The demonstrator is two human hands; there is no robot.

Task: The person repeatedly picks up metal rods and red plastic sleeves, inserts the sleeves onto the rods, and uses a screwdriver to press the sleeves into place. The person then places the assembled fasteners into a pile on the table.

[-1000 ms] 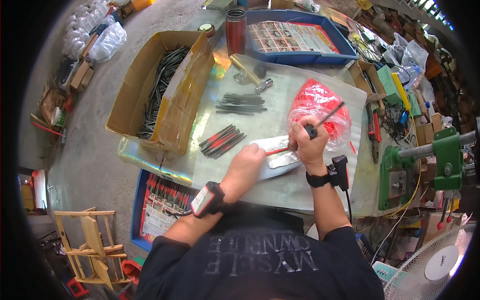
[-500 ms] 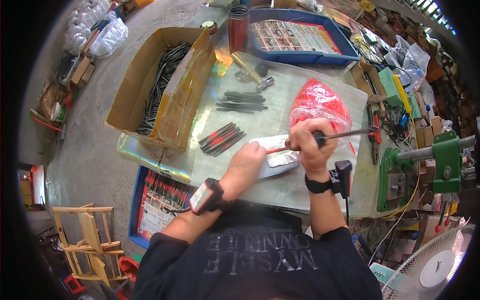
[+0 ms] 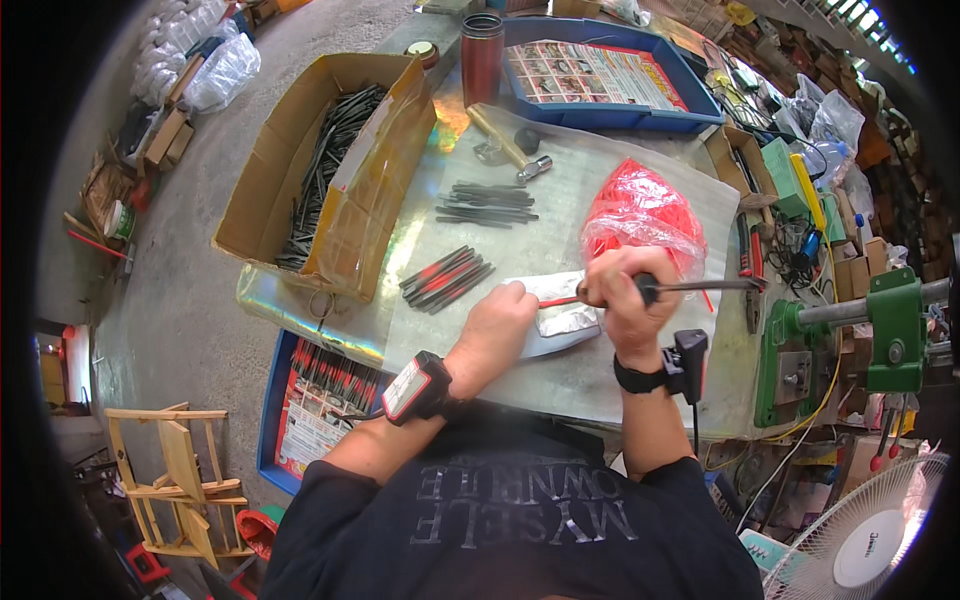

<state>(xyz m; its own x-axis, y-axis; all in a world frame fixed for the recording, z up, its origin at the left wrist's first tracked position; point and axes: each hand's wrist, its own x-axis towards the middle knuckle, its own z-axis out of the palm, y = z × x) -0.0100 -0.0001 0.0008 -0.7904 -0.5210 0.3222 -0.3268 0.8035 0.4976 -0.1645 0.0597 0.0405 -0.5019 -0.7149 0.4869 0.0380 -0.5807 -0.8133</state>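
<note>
Two hands working at silver block (image 3: 560,305).
Right hand (image 3: 625,300) fisting around long tool (image 3: 690,287); left hand (image 3: 497,322), fingers curled, pressing the block.

The dark rod (image 3: 690,286) gripped in the right hand (image 3: 625,300) has been swung down from a raised slant to level, beside the red bag (image 3: 640,212).

Both hands busy at the metal block, centre frame

The left hand (image 3: 497,327) presses down on the silvery metal block (image 3: 560,305), while the right hand (image 3: 622,300) grips a dark-handled slim tool (image 3: 690,287) lying level toward the right. The red mesh bag (image 3: 640,212) sits just above; the cardboard box (image 3: 325,165) of dark rods fills upper left.
</note>
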